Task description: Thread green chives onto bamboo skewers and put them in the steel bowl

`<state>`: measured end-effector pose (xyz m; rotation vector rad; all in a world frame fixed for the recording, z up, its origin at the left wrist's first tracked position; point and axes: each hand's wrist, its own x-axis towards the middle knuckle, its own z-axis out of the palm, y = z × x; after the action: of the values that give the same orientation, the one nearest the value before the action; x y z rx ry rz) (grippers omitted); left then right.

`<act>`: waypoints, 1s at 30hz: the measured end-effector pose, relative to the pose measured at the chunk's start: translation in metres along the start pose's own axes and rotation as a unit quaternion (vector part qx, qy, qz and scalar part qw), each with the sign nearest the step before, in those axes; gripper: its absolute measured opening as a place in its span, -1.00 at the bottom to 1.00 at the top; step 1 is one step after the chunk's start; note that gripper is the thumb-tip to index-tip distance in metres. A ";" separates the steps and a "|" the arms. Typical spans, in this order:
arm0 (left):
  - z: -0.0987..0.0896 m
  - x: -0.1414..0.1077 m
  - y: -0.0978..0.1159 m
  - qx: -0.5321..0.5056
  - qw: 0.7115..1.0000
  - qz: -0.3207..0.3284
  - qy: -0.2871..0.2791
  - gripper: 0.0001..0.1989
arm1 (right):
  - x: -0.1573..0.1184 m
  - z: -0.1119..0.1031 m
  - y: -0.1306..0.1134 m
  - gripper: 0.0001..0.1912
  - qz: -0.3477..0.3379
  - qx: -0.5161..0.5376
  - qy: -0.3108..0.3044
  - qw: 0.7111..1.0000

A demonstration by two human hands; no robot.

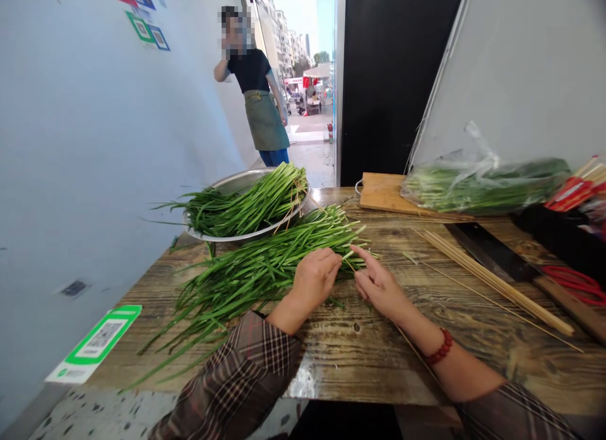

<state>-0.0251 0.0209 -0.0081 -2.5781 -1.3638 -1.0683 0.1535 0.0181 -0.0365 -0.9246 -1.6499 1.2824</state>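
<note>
Green garlic chives point(265, 257) lie in a loose pile on the wooden table, their pale cut ends pointing right. My left hand point(316, 277) is closed on chive stems at the near side of the pile. Close by on the right, my right hand point(379, 285) pinches a thin bamboo skewer point(416, 355), whose tip reaches the stem ends at my left fingers. My right index finger is stretched out along those ends. Whether the tip pierces a stem, I cannot tell. Behind the pile, a metal basin point(237, 237) holds more chives, some with skewers through their ends.
Loose bamboo skewers point(497, 282) lie on the right, beside a cleaver point(497, 254) and red-handled scissors point(575, 283). A bag of chives point(483, 184) rests on a cutting board point(383, 190). A person in an apron point(265, 118) stands near the doorway.
</note>
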 end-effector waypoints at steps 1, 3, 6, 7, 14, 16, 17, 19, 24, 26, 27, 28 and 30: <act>0.000 0.000 0.000 -0.001 1.000 0.000 -0.002 -0.81 | 0.000 0.000 -0.001 -0.35 0.003 0.004 -0.002 1.000; 0.001 0.000 0.000 -0.003 1.000 -0.003 -0.007 -0.80 | 0.000 0.000 -0.003 -0.35 0.007 0.001 -0.002 1.000; 0.002 0.000 0.000 -0.008 1.000 -0.008 -0.010 -0.80 | 0.000 0.001 -0.004 -0.39 0.007 -0.007 0.004 1.000; 0.002 -0.001 -0.001 -0.010 1.000 -0.009 -0.010 -0.79 | 0.000 0.001 -0.003 -0.41 0.006 -0.007 0.007 1.000; 0.006 -0.002 0.003 -0.020 1.000 -0.003 -0.022 -0.81 | 0.003 0.004 0.004 -0.60 0.007 0.002 0.030 1.000; 0.008 -0.003 0.007 -0.019 0.999 0.004 -0.043 -0.82 | 0.005 0.003 0.005 -0.69 0.007 -0.004 0.039 0.999; 0.009 -0.003 0.010 -0.020 0.998 0.006 -0.051 -0.82 | 0.005 0.003 0.005 -0.73 0.006 -0.009 0.040 0.999; 0.010 -0.004 0.013 -0.028 0.998 0.002 -0.057 -0.83 | 0.006 0.002 0.005 -0.76 0.001 -0.024 0.038 0.999; 0.005 0.000 0.010 -0.065 0.997 0.006 -0.047 -0.85 | 0.009 -0.005 0.007 -0.69 -0.009 -0.048 0.055 0.997; 0.000 0.002 0.004 -0.080 0.997 0.000 0.005 -0.82 | 0.013 -0.013 0.009 -0.68 -0.004 -0.055 0.082 0.995; -0.002 0.004 0.001 -0.085 0.996 -0.008 0.039 -0.81 | 0.016 -0.018 0.010 -0.67 0.001 -0.052 0.100 0.994; -0.005 0.006 -0.004 -0.084 0.994 -0.022 0.070 -0.81 | 0.019 -0.024 0.010 -0.66 0.004 -0.043 0.125 0.991; -0.010 0.010 -0.012 -0.058 0.991 -0.048 0.111 -0.82 | 0.023 -0.035 0.009 -0.65 0.013 -0.007 0.180 0.984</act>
<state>-0.0353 0.0322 0.0021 -2.3985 -1.4229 -1.4413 0.1776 0.0538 -0.0369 -1.1159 -1.3687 1.0482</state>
